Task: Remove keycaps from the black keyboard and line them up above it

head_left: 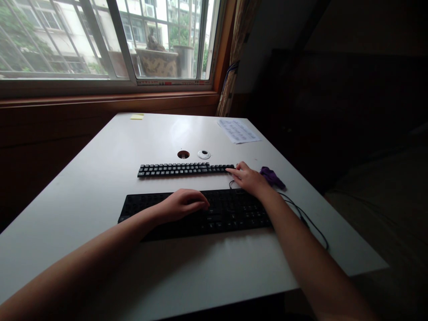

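A black keyboard lies across the near part of the white table. My left hand is over its middle, fingers bent together with the thumb close beneath. Whatever is between those fingertips is hidden. Behind the keyboard, black keycaps stand in several tidy rows on the tabletop. My right hand reaches to the right end of these rows, its thumb and finger closing on a keycap there. The keyboard's upper left part looks bare of caps, though it is dark.
A purple cloth lies right of my right hand. A black cable curls along the table's right side. Farther back are a round cable hole, a white round cover, printed papers and a yellow note.
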Available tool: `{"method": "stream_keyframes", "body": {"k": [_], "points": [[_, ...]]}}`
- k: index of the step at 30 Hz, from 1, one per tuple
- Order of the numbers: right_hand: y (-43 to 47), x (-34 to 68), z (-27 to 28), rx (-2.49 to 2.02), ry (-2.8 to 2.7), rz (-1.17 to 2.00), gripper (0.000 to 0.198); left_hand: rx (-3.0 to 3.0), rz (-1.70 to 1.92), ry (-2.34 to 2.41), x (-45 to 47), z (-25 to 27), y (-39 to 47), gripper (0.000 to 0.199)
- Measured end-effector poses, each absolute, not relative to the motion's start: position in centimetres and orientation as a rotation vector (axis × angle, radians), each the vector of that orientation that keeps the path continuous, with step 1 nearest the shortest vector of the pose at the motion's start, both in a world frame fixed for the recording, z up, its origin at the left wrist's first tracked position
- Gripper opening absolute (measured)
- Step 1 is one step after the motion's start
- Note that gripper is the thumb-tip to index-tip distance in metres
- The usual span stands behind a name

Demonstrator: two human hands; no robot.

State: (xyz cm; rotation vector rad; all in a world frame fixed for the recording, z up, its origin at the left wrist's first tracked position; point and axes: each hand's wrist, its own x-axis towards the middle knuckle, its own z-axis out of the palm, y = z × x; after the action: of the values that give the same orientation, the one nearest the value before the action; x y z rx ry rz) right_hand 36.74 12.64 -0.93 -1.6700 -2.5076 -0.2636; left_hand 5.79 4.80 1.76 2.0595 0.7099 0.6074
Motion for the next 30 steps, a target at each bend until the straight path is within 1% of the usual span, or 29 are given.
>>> {"method": "stream_keyframes", "body": {"k": [13, 20, 25, 30], "points": [[12.7, 36.7, -1.0, -1.672, -2.483, -0.234, 0.04, 2.052, 0.608, 0.711, 5.8, 1.9, 4.7, 0.024], [12.3, 36.7, -0.8, -1.667, -2.378, -0.248, 0.041, 2.055, 0.602, 0.711, 5.8, 1.9, 4.7, 0.023], [11.9, 35.6, -0.1, -1.663, -2.304, -0.275, 0.038, 2.057, 0.6, 0.703, 5.8, 1.9, 4.8, 0.022], [11.8, 33.7, 0.1, -1.672, -2.306, -0.278, 0.039, 2.051, 0.593, 0.712, 5.8, 1.8, 4.8, 0.023]]}}
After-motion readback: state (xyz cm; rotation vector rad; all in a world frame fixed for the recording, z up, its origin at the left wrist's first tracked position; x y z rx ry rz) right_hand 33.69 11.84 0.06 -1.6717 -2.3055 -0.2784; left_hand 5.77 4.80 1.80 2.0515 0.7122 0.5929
